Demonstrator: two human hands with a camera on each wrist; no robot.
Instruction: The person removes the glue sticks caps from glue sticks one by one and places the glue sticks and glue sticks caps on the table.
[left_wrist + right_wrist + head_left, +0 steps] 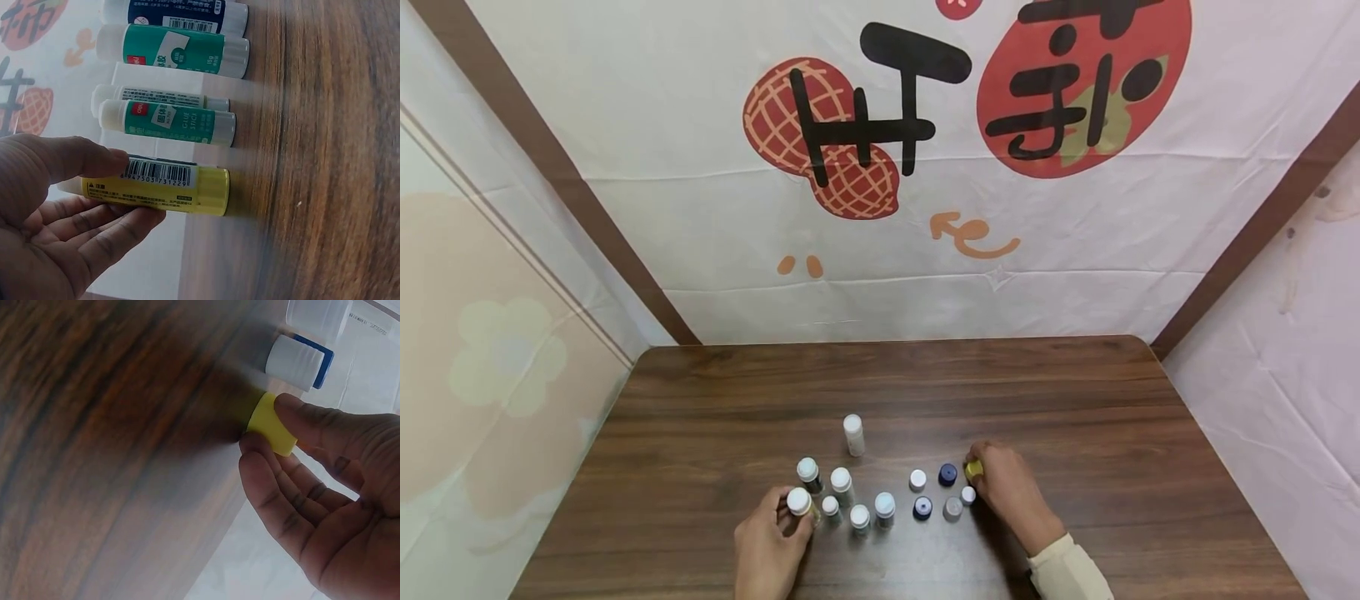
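Observation:
In the head view my left hand (769, 540) is at the near left of the table. Between its thumb and fingers it holds a yellow-labelled glue stick (209, 189) without a cap, its white top upward. Several other uncapped glue sticks stand close by, among them a green one (172, 124) and a dark blue one (197, 15). My right hand (1006, 487) pinches a yellow cap (270, 425) at or just above the table. Near that hand are a small white cap (968, 496), a dark blue cap (947, 474) and a grey cap (952, 508).
A white glue stick (853, 435) stands apart, farther back than the group. Another white cap (917, 479) and a second dark blue cap (922, 507) lie mid-table. Printed cloth (715, 233) hangs behind the wooden table (1037, 392) and at both sides.

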